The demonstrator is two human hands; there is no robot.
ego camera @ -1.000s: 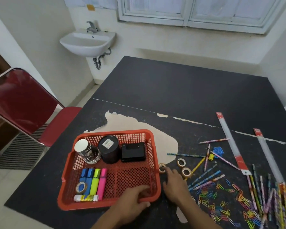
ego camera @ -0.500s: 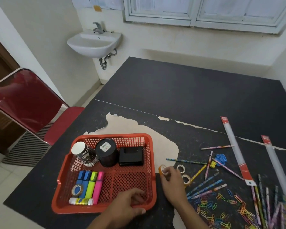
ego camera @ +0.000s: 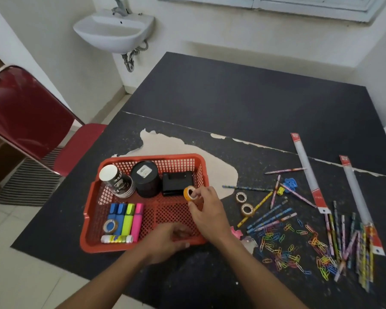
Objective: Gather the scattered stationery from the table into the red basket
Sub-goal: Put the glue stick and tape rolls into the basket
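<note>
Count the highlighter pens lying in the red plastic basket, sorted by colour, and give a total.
Blue plastic highlighter pens: 2
Yellow-green plastic highlighter pen: 1
Pink plastic highlighter pen: 1
Total: 4

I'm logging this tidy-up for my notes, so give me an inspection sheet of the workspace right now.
Surface: black table, covering peeled in a pale patch behind the red basket.
Job's things: basket holds cups, highlighters, blue tape roll; pencils, paper clips, two tape rolls, rulers on the table.
Clutter: nothing seen.
Hands: right hand pinches orange tape roll over the basket; left hand grips its near rim.
Cables: nothing seen.
Surroundings: sink, red chair, window.
</note>
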